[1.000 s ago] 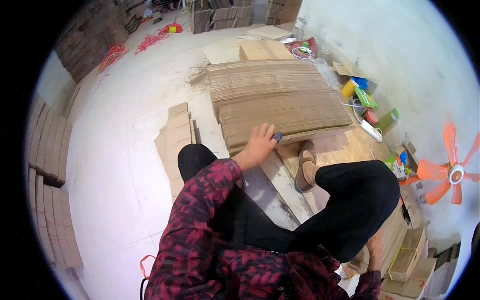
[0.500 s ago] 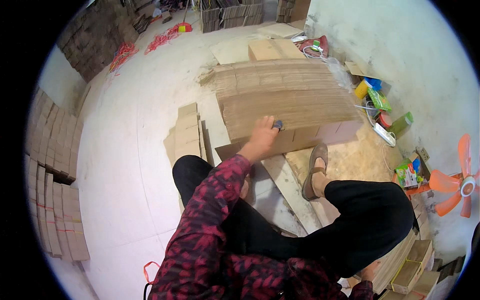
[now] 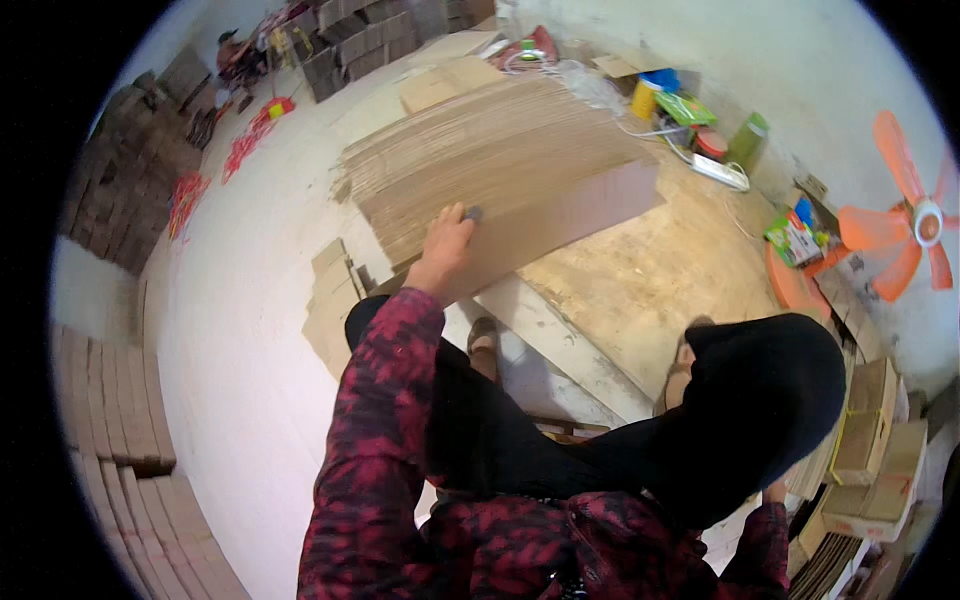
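Observation:
A long row of flat cardboard sheets (image 3: pixel 500 135) stands on edge in front of me. My left hand (image 3: pixel 443 245) is at the near side of this row, its fingers bent over the top edge of the front cardboard sheet (image 3: pixel 555 228). A dark blue cover sits on one of its digits. Low at the right, my right hand (image 3: pixel 775 491) shows only in part behind my knee, beside stacked cardboard (image 3: pixel 810 470). Its fingers are hidden.
Boards (image 3: pixel 570 340) lie under the row. Along the right wall are a white power strip (image 3: pixel 720 171), a green bottle (image 3: pixel 748 140) and an orange fan (image 3: pixel 912 222). Cardboard stacks (image 3: pixel 110 400) stand at the left. Far back, another person (image 3: pixel 235 62) sits near red strapping (image 3: pixel 245 150).
The view has shifted, so the row appears further left. My right foot has moved back from the row, and the knee has swung outward. My left hand stays at the row's near edge.

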A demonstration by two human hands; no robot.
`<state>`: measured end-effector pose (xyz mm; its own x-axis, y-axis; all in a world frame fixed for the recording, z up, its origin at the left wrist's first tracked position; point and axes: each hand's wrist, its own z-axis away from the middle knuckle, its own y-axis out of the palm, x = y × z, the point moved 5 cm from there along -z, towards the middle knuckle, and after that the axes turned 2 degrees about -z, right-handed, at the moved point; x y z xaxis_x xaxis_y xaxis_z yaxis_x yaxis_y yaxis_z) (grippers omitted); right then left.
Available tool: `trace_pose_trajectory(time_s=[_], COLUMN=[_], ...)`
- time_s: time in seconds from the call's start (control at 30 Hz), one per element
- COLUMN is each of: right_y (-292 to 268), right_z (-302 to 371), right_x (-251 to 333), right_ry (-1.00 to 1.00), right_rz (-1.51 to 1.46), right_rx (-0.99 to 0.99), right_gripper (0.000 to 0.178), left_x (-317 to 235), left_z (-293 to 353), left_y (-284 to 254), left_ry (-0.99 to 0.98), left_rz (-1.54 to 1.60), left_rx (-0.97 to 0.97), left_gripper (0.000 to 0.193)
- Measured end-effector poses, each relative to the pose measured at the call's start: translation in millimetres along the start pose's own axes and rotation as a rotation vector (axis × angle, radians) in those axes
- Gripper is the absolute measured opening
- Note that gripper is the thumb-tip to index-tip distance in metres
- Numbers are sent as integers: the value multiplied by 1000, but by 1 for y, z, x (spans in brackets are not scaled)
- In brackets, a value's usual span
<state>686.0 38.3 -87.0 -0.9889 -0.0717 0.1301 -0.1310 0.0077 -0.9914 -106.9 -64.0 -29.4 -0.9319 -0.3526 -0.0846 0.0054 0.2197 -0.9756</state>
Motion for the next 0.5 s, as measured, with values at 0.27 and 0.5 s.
trace_pose_trajectory(time_s=[0.27, 0.5], right_y=[-22, -19], right_z=[-14, -52], right_x=[-6, 1], right_ry=[96, 133], right_rz=[170, 347], right_rx=[-50, 145], right_gripper=[91, 103], left_x=[-83, -147], left_z=[-52, -135], left_y=[17, 65], left_ry=[-35, 173], left_rz=[-99, -158], left_rx=[162, -44], left_gripper=[63, 50])
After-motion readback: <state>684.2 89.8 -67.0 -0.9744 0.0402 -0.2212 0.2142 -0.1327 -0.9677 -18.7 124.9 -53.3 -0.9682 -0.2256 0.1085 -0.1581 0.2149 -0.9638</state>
